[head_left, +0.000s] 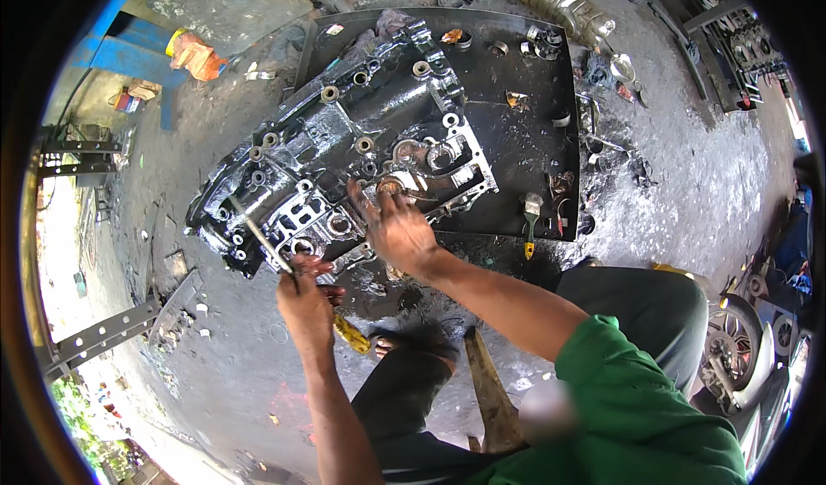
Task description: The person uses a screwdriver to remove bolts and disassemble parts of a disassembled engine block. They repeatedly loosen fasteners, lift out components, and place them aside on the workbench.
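Observation:
A large, oily black and silver engine casting (318, 128) lies slanted over a black metal tray (520, 162). It has several round bosses, bolt holes and machined faces. My left hand (305, 300) is closed around a long, thin metal rod-like tool (264, 242), at the casting's near left edge. The tool's far end points up and left over the casting; its exact kind is unclear. My right hand (403, 234) rests on the near side of the casting with fingers apart. Its fingertips touch the surface by a brownish round seat (391, 184).
A paintbrush (531, 223) with a green and yellow handle lies at the tray's near right edge. Rings and small parts (542, 45) sit in the tray's far right. A yellow-handled object (351, 334) is on the floor by my foot. A motorcycle wheel (731, 347) stands at right.

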Demonstrator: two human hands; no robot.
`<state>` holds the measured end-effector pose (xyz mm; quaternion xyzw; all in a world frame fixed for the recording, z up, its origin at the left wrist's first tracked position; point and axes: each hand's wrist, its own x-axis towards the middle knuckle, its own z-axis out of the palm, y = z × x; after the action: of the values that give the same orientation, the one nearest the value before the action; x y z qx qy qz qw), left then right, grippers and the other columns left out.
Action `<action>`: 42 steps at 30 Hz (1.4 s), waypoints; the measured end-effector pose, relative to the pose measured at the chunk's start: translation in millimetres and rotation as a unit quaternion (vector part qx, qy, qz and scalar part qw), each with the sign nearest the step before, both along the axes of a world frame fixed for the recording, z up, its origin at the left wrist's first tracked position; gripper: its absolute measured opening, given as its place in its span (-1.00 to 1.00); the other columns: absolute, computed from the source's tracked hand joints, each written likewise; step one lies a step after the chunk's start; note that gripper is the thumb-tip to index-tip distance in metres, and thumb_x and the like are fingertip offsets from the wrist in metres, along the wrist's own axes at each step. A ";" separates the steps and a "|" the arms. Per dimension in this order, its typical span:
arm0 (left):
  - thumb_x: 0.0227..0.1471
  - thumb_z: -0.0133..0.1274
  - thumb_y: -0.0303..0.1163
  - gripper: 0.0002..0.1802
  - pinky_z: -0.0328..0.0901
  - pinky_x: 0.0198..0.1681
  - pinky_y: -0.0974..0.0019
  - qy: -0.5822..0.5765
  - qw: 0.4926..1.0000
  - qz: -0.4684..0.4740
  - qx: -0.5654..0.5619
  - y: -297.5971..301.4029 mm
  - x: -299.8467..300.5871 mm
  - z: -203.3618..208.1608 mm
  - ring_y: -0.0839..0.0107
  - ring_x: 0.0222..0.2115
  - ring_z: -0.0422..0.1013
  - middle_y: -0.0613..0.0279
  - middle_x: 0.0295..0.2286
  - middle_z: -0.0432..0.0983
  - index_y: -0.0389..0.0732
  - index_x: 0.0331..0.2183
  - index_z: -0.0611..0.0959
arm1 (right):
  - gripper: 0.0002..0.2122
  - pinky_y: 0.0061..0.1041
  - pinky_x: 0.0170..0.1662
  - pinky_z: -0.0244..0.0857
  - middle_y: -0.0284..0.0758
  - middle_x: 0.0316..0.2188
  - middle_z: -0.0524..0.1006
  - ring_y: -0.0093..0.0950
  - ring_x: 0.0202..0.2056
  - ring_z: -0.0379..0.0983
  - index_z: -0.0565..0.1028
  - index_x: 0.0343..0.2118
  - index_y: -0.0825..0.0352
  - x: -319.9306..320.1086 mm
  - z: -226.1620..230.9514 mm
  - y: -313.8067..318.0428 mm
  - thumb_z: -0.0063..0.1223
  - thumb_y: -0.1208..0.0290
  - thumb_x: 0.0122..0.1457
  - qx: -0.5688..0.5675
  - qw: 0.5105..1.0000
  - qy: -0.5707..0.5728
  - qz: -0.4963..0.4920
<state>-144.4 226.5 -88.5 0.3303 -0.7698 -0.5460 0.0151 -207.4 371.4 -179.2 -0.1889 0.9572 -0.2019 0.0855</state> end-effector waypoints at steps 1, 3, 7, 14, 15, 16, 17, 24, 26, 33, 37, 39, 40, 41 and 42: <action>0.31 -0.19 -0.16 -0.60 0.30 -0.69 0.42 0.005 1.000 0.012 0.001 -5.0 -1.6 2.3 0.42 -0.72 0.42 0.11 -0.50 0.54 -0.35 -0.29 0.49 | -0.35 -0.14 0.07 0.29 0.02 0.10 0.32 -0.14 0.00 0.40 -0.15 0.36 0.20 -7.7 -4.6 -1.9 -0.24 0.43 0.21 0.030 0.998 -0.042 -0.019; 0.30 -0.18 -0.11 -0.57 0.31 -0.65 0.39 -0.001 0.999 0.037 0.033 -13.9 -1.6 5.8 0.41 -0.71 0.40 0.11 -0.52 0.52 -0.34 -0.28 0.50 | -0.31 -0.04 0.07 0.24 0.00 0.12 0.32 -0.13 0.00 0.39 -0.28 0.38 0.16 -13.5 -13.9 -1.9 -0.28 0.43 0.24 0.059 0.996 -0.066 -0.034; 0.30 -0.16 -0.09 -0.56 0.29 -0.64 0.39 0.023 0.999 0.019 0.035 -20.5 4.0 9.6 0.40 -0.71 0.41 0.11 -0.51 0.51 -0.34 -0.25 0.50 | -0.49 0.00 0.03 0.28 -0.06 0.06 0.39 -0.19 0.05 0.38 0.02 0.33 0.19 -6.6 -30.8 -5.2 -0.35 0.37 0.31 0.066 0.996 -0.024 -0.061; 0.27 -0.12 -0.06 -0.57 0.28 -0.58 0.41 0.003 0.997 -0.002 0.080 -17.3 6.5 19.8 0.43 -0.65 0.40 0.14 -0.47 0.51 -0.30 -0.26 0.51 | -0.54 0.01 0.02 0.27 -0.04 0.07 0.39 -0.16 0.05 0.37 0.10 0.29 0.28 4.3 -36.9 -5.3 -0.43 0.33 0.35 0.096 0.990 -0.017 -0.098; 0.28 -0.13 -0.07 -0.57 0.27 -0.60 0.41 0.012 0.996 -0.002 0.085 -16.7 5.7 20.1 0.43 -0.67 0.41 0.14 -0.49 0.51 -0.31 -0.26 0.51 | -0.48 0.00 0.00 0.30 -0.02 0.05 0.42 -0.15 0.04 0.39 0.01 0.33 0.26 4.1 -34.0 -2.5 -0.35 0.35 0.31 0.110 0.990 -0.034 -0.087; 0.29 -0.14 -0.08 -0.56 0.27 -0.62 0.41 0.021 0.996 0.000 0.089 -16.0 5.1 19.8 0.42 -0.69 0.41 0.13 -0.50 0.51 -0.32 -0.26 0.50 | -0.45 -0.01 -0.03 0.31 -0.02 0.03 0.43 -0.15 0.00 0.42 -0.03 0.34 0.25 4.1 -30.1 -0.1 -0.31 0.36 0.28 0.066 0.994 0.006 -0.086; 0.29 -0.14 -0.08 -0.56 0.27 -0.62 0.41 0.027 0.996 -0.003 0.090 -15.5 4.6 19.5 0.41 -0.69 0.41 0.13 -0.50 0.51 -0.32 -0.27 0.50 | -0.41 -0.02 -0.05 0.33 -0.02 0.02 0.44 -0.14 -0.03 0.45 -0.07 0.35 0.24 2.8 -25.9 1.7 -0.28 0.38 0.26 0.035 0.994 0.049 -0.093; 0.28 -0.13 -0.08 -0.57 0.28 -0.62 0.39 0.024 0.995 -0.017 0.096 -11.4 4.2 17.3 0.41 -0.68 0.42 0.13 -0.50 0.51 -0.31 -0.27 0.50 | -0.30 -0.11 0.05 0.28 -0.05 0.13 0.36 -0.15 -0.06 0.47 -0.36 0.36 0.22 -8.0 -15.0 -4.9 -0.32 0.46 0.23 0.039 0.994 -0.067 -0.080; 0.28 -0.12 -0.08 -0.57 0.28 -0.61 0.39 0.019 0.995 -0.010 0.102 -11.9 3.5 17.5 0.41 -0.67 0.41 0.14 -0.50 0.51 -0.31 -0.26 0.50 | -0.34 -0.18 -0.19 0.44 -0.09 -0.12 0.54 -0.20 -0.21 0.56 -0.02 0.34 0.18 2.5 -23.2 1.8 -0.12 0.43 0.16 0.003 0.992 -0.058 -0.116; 0.25 -0.06 -0.04 -0.56 0.23 -0.61 0.41 0.042 0.994 0.035 0.095 -24.6 4.5 24.3 0.47 -0.65 0.35 0.21 -0.55 0.45 -0.28 -0.24 0.53 | -0.65 -0.28 -0.19 0.39 -0.21 -0.35 0.47 -0.23 -0.26 0.41 0.43 -0.03 0.30 72.9 -86.9 129.1 0.08 0.34 0.11 -0.087 0.927 0.236 -0.278; 0.21 -0.01 -0.06 -0.59 0.19 -0.60 0.44 0.039 0.994 0.081 0.062 -29.9 4.4 31.7 0.51 -0.66 0.31 0.26 -0.56 0.43 -0.25 -0.24 0.55 | -0.66 -0.13 0.00 0.32 -0.05 -0.14 0.50 -0.03 -0.06 0.40 0.44 -0.04 0.35 89.4 -153.9 216.1 0.00 0.25 0.20 0.057 0.911 0.140 -0.385; 0.20 0.01 -0.11 -0.63 0.18 -0.60 0.45 0.066 0.993 0.074 0.057 -29.0 2.2 34.4 0.52 -0.65 0.31 0.29 -0.57 0.41 -0.25 -0.20 0.58 | -0.67 -0.14 0.01 0.32 -0.01 -0.12 0.51 0.00 -0.05 0.41 0.46 -0.07 0.37 88.0 -184.9 236.4 -0.04 0.24 0.22 0.088 0.884 -0.078 -0.452; 0.20 0.01 -0.13 -0.64 0.18 -0.60 0.45 0.075 0.992 0.075 0.069 -27.8 0.1 35.3 0.53 -0.65 0.31 0.30 -0.57 0.41 -0.25 -0.19 0.58 | -0.67 -0.15 0.01 0.33 0.00 -0.13 0.52 -0.01 -0.05 0.42 0.47 -0.09 0.39 84.3 -195.5 241.3 -0.04 0.23 0.22 0.070 0.883 -0.099 -0.453; 0.19 0.02 -0.14 -0.64 0.18 -0.60 0.45 0.079 0.991 0.081 0.076 -26.7 -1.6 36.8 0.53 -0.65 0.31 0.30 -0.57 0.40 -0.24 -0.17 0.59 | -0.66 -0.16 0.01 0.33 0.01 -0.14 0.52 -0.03 -0.05 0.44 0.48 -0.12 0.40 80.5 -202.5 242.5 -0.04 0.22 0.22 0.051 0.878 -0.134 -0.456; 0.19 0.02 -0.16 -0.65 0.18 -0.60 0.46 0.075 0.991 0.082 0.073 -25.2 -3.4 38.0 0.54 -0.64 0.31 0.31 -0.57 0.39 -0.24 -0.15 0.60 | -0.66 -0.18 0.01 0.34 0.02 -0.14 0.53 -0.04 -0.05 0.45 0.49 -0.14 0.42 76.8 -205.5 240.7 -0.05 0.21 0.22 0.047 0.858 -0.190 -0.475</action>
<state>-147.8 201.3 -50.4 0.3507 -0.6950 -0.6207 0.0937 -130.6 612.1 -384.7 0.3350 0.9042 -0.2046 0.1684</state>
